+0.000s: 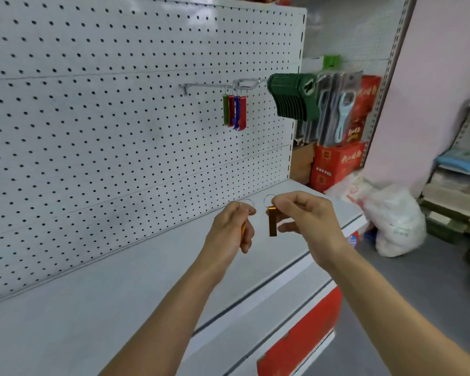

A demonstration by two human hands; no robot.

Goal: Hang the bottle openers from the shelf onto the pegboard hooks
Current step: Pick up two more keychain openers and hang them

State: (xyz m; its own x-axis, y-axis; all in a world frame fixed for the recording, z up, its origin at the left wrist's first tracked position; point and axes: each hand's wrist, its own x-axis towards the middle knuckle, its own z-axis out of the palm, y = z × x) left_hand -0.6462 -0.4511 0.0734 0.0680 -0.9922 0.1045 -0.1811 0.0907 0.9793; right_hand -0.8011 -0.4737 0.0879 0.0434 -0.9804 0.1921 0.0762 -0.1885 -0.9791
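My right hand point(307, 217) pinches a brown bottle opener point(272, 222) by its top, its key ring sticking up. My left hand point(229, 226) is closed around an orange bottle opener point(243, 229), mostly hidden, with its ring point(248, 206) above the fingers. Both hands hover over the white shelf point(98, 308). Higher up, a metal hook point(217, 85) juts from the white pegboard point(92, 118) and carries several openers point(235, 111): green, red, blue and red.
To the right of the pegboard hang green packs point(293, 96) and packaged openers point(339, 112). Red boxes point(334, 164) and white plastic bags point(391, 221) sit on the floor beyond the shelf's end. A second shelving unit point(461, 172) stands at far right.
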